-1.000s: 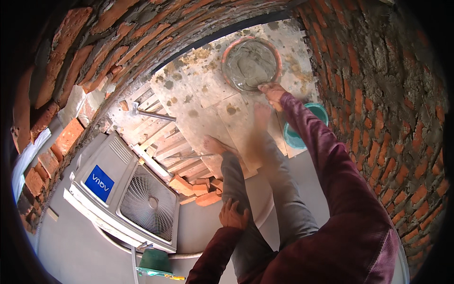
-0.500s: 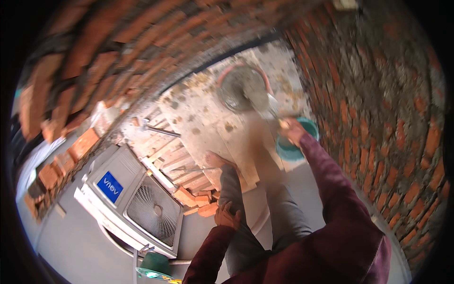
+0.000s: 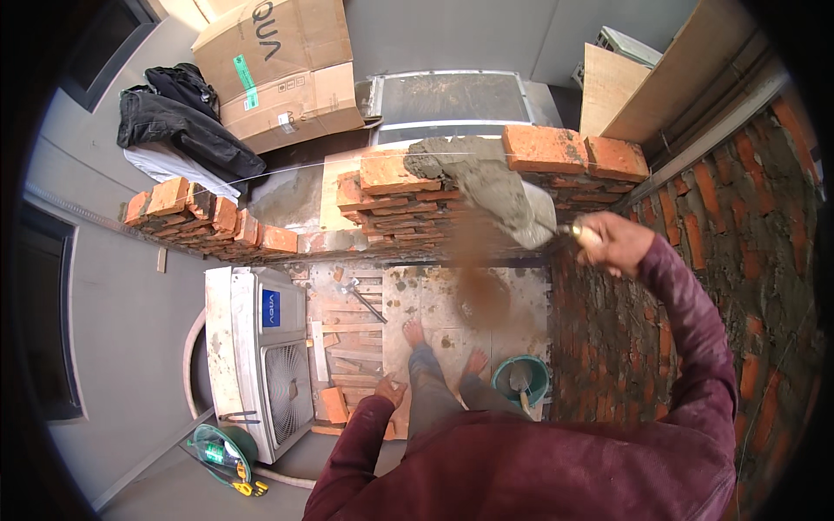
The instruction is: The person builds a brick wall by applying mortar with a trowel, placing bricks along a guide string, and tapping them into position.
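The left hand (image 3: 393, 391) hangs beside the left leg (image 3: 426, 373), fingers loosely parted, nothing visible in it; the right hand (image 3: 618, 243) is clamped around the handle of a trowel (image 3: 542, 211). Mortar (image 3: 445, 162) trails from its blade onto the brick wall (image 3: 404, 224), apparently only partly spread, with no brick bedded there. One brick (image 3: 395, 174) sits to its left, two to its right; farther left the wall dips lower, not built up. Around it, a green bucket (image 3: 499, 379) holding a tool stands right, an outdoor air-conditioning unit (image 3: 287, 395) left, a hammer (image 3: 369, 304) beyond. A thin string (image 3: 347, 159) crosses at the wall top; behind stands a cardboard box (image 3: 291, 87).
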A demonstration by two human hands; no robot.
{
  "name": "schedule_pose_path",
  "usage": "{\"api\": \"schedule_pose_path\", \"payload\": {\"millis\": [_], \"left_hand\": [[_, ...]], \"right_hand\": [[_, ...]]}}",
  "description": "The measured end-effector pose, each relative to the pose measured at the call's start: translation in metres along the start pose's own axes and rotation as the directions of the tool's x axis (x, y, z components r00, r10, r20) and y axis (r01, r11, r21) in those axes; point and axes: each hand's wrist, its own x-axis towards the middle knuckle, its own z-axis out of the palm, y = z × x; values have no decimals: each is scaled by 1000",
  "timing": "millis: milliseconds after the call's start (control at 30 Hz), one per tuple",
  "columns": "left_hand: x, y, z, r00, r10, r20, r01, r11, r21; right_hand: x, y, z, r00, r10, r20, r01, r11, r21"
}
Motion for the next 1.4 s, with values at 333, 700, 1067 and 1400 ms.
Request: {"api": "schedule_pose_path", "payload": {"millis": [333,700,1067,1400], "left_hand": [[-58,-70,-59,953,-283,-110,254,941,-222],[-13,-128,-93,924,-283,-256,224,945,-237],[57,-73,-102,980,-151,127,178,953,-244],[23,-60,-106,965,-244,100,263,867,-424]], "right_hand": [[157,-149,-13,904,-378,-198,-47,372,-927],[100,-115,24,868,-362,-339,-111,525,-844],[137,-22,132,879,-158,-451,-66,894,-443],[168,22,124,859,-210,-467,-157,759,-632]]}}
